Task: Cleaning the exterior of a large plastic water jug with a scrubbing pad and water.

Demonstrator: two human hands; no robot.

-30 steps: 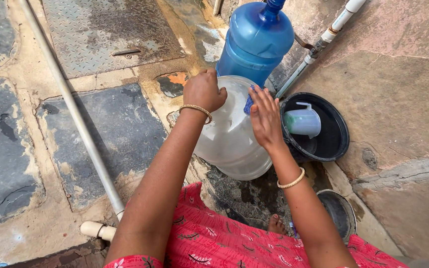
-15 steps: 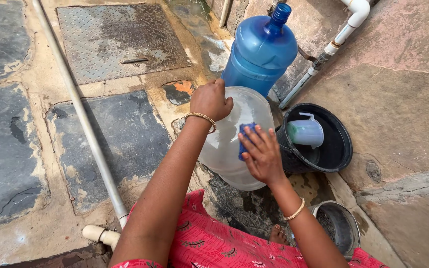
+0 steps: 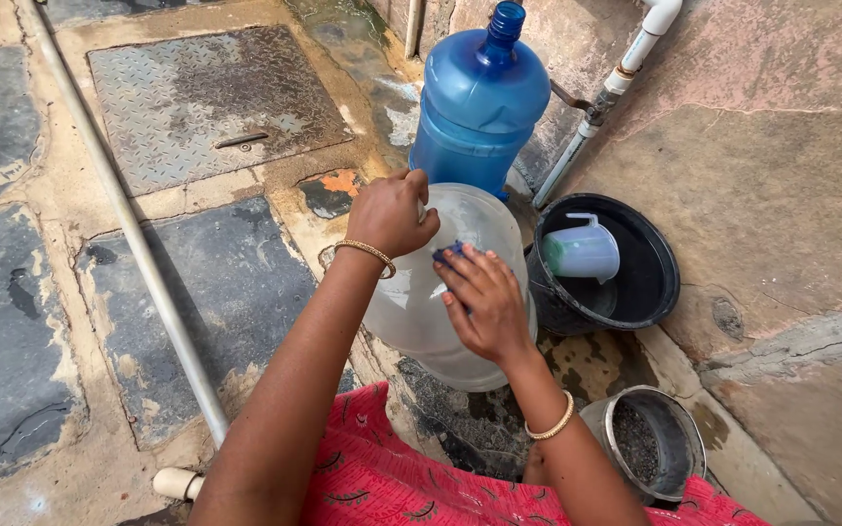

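A clear plastic water jug lies tilted on the stone ground in front of me. My left hand is closed around its neck end at the top. My right hand presses a small blue scrub pad flat against the jug's upper side. Both wrists wear a thin gold bangle. Behind the clear jug a large blue water bottle stands upright beside a wall.
A black basin holding a pale green plastic mug sits right of the jug. A small metal bucket stands near my right elbow. White pipes cross the paving and rise along the wall. A metal hatch cover lies far left.
My right hand has slid down and toward me over the jug's side, with the blue pad under its fingers. My left hand kept its hold on the neck.
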